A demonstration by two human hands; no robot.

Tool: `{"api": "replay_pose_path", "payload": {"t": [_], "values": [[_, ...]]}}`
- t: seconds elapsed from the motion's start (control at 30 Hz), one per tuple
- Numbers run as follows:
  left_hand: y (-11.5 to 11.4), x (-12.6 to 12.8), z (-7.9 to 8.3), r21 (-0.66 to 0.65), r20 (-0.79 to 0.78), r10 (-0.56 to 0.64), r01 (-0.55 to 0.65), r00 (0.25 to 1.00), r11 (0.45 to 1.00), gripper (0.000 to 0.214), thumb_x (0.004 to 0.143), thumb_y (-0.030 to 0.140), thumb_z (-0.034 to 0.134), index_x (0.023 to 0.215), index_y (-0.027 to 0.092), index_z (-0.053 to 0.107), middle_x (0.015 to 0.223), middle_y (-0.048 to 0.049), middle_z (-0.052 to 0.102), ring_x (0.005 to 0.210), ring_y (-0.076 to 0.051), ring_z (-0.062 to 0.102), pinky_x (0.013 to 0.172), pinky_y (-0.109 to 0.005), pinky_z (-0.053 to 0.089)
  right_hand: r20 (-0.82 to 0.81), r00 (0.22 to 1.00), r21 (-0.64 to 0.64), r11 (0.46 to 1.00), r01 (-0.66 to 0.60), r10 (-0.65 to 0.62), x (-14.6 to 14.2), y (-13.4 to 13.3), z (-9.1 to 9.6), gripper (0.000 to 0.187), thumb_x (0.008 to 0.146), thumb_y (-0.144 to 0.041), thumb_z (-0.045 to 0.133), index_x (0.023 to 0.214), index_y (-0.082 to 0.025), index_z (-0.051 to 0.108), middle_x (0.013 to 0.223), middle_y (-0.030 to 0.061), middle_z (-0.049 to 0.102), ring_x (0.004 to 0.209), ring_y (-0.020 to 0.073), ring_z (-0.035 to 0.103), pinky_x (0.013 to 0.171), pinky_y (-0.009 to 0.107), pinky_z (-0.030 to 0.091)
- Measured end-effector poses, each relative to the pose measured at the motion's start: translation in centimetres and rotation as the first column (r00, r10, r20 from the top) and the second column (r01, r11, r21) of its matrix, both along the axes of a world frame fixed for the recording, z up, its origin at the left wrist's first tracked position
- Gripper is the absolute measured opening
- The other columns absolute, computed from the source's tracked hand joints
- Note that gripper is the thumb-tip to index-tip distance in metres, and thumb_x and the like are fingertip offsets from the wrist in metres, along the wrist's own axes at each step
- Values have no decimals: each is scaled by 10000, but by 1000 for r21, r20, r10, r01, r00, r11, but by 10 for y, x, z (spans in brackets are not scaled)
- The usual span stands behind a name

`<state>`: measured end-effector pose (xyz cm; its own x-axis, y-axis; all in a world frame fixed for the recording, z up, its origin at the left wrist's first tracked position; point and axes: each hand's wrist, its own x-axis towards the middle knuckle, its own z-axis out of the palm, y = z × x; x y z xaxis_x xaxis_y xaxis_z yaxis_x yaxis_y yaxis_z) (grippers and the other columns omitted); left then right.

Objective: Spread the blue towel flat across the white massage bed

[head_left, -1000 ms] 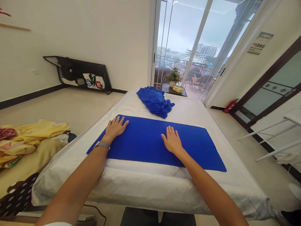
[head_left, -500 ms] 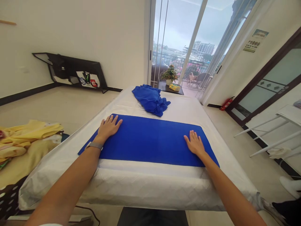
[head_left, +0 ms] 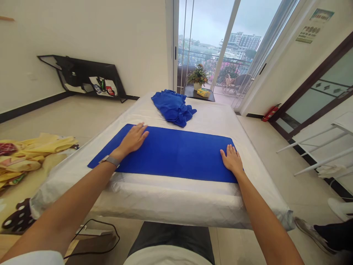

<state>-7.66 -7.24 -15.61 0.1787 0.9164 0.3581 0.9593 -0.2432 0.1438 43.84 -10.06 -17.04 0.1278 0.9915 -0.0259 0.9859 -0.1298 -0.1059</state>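
A smooth blue cloth (head_left: 176, 156), laid out as a long flat rectangle, lies across the near part of a bed-like surface (head_left: 176, 200) under a pale plastic-looking cover. Toward the cloth's left end is my left hand (head_left: 134, 138), palm down with fingers stretched out, a grey band on the wrist. My right hand (head_left: 232, 159) rests flat at the cloth's right end, its fingers extended. Neither hand grips anything. Beyond the flat cloth sits a crumpled heap of blue cloth (head_left: 174, 106).
Yellow clothes (head_left: 38, 154) are piled at the left. By the sliding door stands a small dark table (head_left: 190, 92) with a potted plant (head_left: 198, 78) and a yellow packet (head_left: 203, 92). A white rack (head_left: 317, 143) is at right. Another person's shoe (head_left: 314, 233) shows at lower right.
My left hand has shifted inward over the cloth, its fingers tilting rightward. My right hand has moved slightly toward the cloth's right edge. The camera view has shifted a little.
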Motion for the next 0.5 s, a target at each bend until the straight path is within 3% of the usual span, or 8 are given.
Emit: {"api": "replay_pose_path", "payload": {"t": [0.13,0.27,0.37,0.5], "values": [[-12,70,3,-141,-16,-203,199,979,970,736,1053,565,152,1594,98,328,1683,-163,272,1568,-267,220,1269,-473,189,0,1000,14,1000,-5,5,0,0,0,818,1042,-575,114,1637,-17,180,1712,132,162,1579,247,138,1279,414,98],[-35,126,-3,-276,-32,-290,271,957,922,762,1053,596,119,1629,110,237,1702,-128,214,1584,-239,148,1283,-424,122,0,1000,20,1000,-6,6,0,0,0,816,1042,-569,113,1634,-13,193,1708,137,180,1577,255,150,1277,421,109],[-52,138,-8,-324,-39,-314,286,948,902,760,1050,617,129,1643,146,189,1706,-100,198,1586,-225,136,1286,-422,104,8,1000,17,1000,-5,5,1,0,-1,818,1040,-570,98,1636,-16,187,1708,140,176,1577,255,149,1277,427,105],[-64,112,-11,-383,-57,-298,255,953,888,800,1032,663,143,1647,150,158,1709,-94,168,1589,-235,111,1287,-437,83,12,1000,15,1000,-2,2,3,1,-3,827,1035,-581,93,1638,-22,186,1710,137,170,1578,253,146,1278,429,102]]}}
